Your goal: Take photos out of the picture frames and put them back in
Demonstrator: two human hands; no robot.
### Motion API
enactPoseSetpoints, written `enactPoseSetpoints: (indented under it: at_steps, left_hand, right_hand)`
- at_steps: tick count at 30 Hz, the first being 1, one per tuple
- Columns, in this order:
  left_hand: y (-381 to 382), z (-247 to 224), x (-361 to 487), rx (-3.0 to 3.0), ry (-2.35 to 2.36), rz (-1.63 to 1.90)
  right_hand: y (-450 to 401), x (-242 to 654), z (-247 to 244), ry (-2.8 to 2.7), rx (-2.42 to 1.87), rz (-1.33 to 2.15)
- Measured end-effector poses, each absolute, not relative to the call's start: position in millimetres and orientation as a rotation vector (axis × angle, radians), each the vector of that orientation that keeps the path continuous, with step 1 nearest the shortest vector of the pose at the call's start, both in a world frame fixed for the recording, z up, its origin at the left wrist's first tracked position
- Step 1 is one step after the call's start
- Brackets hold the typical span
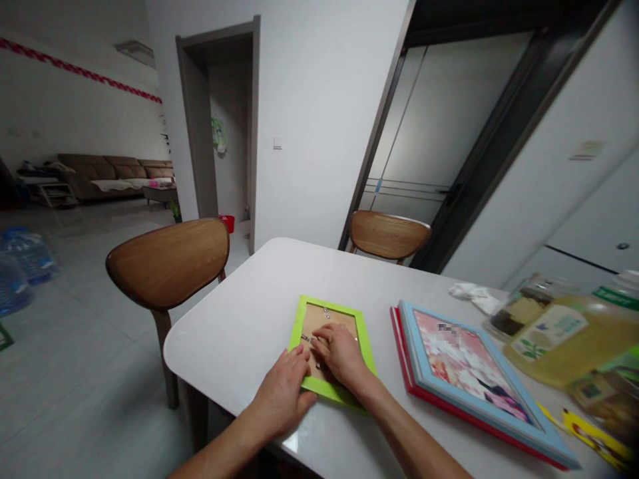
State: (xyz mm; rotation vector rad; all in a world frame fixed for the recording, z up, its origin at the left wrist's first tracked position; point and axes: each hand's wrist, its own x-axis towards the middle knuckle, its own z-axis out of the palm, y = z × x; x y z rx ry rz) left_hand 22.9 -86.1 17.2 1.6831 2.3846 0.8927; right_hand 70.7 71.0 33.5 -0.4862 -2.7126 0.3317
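A white table [234, 326] bears a green frame [365, 340], red frame [402, 346] and bottle [559, 339]

Dim lt, soft shadows, stretched pic edges, sm. glare on tabletop [224, 332]

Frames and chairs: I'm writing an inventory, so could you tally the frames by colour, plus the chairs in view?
Lime green frame: 1
Light blue frame: 1
Red frame, apparently, mostly hidden under the blue one: 1
Wooden chairs: 2
Total: 5

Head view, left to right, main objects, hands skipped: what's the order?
Large plastic bottles on the floor → nearer wooden chair → lime-green frame → blue-framed picture → bottle of yellow liquid
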Motion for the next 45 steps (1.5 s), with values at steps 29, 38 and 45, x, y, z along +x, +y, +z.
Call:
enactPoseSetpoints:
  at_steps: [29, 38, 45]
  left_hand:
    - [-84.6, 20.7, 24.3, 1.673, 2.356, 0.843]
    - [-84.5, 19.5, 23.8, 1.655, 2.360, 0.889]
    - [-75.0, 16.3, 22.5, 1.641, 2.396, 0.938]
  right_hand:
    - [113.3, 32.1, 15.4, -2.619, -0.966, 0.233]
    - [96.5, 75.3, 25.3, -2.647, -0.768, 0.309]
    - [84.4, 97.6, 24.7, -2.689, -0.701, 0.363]
